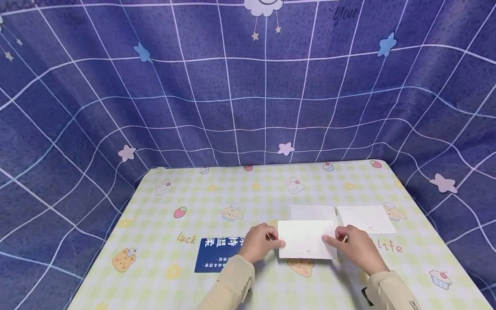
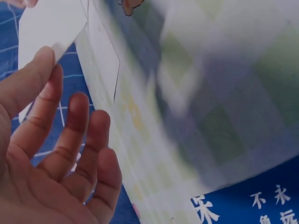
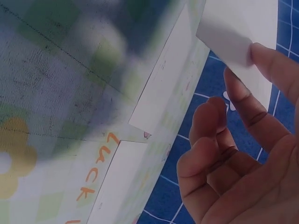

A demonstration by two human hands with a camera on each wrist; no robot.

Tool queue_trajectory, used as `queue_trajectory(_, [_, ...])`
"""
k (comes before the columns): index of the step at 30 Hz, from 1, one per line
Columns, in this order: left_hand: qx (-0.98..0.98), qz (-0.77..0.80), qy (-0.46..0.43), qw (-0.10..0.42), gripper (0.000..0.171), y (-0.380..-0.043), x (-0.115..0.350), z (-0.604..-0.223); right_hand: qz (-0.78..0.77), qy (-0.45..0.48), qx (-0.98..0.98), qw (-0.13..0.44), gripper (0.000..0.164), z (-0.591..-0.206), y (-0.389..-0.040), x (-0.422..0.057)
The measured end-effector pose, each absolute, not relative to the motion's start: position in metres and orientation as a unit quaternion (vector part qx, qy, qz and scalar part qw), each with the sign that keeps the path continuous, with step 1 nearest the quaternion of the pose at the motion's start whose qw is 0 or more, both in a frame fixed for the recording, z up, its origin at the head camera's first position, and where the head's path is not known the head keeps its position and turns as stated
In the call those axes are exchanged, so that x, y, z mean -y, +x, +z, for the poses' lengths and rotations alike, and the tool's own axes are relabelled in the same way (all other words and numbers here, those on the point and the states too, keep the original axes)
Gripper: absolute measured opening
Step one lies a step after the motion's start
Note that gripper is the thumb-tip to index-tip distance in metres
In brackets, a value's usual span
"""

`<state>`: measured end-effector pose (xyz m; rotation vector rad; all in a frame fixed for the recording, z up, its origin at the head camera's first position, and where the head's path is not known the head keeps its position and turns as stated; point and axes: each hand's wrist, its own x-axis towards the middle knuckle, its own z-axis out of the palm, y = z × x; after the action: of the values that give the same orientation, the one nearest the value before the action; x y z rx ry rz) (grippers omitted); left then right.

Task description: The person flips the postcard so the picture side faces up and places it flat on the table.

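A white card (image 1: 304, 239) with tiny print near its lower edge is held up above the table, its near face toward the head camera. My left hand (image 1: 260, 243) pinches its left edge between thumb and index finger; the left wrist view shows the other fingers (image 2: 86, 116) loosely bent. At the opposite edge, my right hand (image 1: 354, 247) pinches the card with thumb (image 3: 268, 63) on one side and index finger behind. Beneath and behind it a second white card (image 1: 311, 212) lies flat, partly covered. Another white card (image 1: 368, 218) lies to its right.
A dark blue card (image 1: 211, 256) with white characters lies left of centre, partly hidden by my left hand and sleeve. The tablecloth (image 1: 155, 224) is pale green check with cartoon prints. A blue gridded curtain (image 1: 248, 86) rises behind the table's far edge.
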<state>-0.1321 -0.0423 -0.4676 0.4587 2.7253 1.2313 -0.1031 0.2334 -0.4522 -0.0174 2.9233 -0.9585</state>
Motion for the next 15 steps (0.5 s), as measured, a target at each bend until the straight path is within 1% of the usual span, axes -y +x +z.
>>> queue_trajectory(4, [-0.876, 0.447, 0.164, 0.075, 0.018, -0.135, 0.047, -0.467, -0.326, 0.001, -0.944, 0.044, 0.041, -0.452, -0.102, -0.235])
queue_trajectory(5, [-0.873, 0.452, 0.166, 0.076, 0.017, -0.135, 0.047, -0.467, -0.328, 0.009, -0.943, 0.047, 0.042, -0.451, -0.102, -0.236])
queue_trajectory(7, [-0.870, 0.458, 0.169, 0.076, 0.017, -0.136, 0.047, -0.467, -0.337, 0.034, -0.939, 0.056, 0.052, -0.451, -0.102, -0.239])
queue_trajectory(11, [-0.874, 0.451, 0.168, 0.067, 0.018, -0.136, 0.047, -0.467, -0.348, 0.089, -0.930, 0.079, 0.079, -0.451, -0.101, -0.246])
queue_trajectory(15, [-0.879, 0.444, 0.164, 0.058, 0.018, -0.136, 0.048, -0.467, -0.366, 0.111, -0.918, 0.108, 0.089, -0.453, -0.101, -0.247])
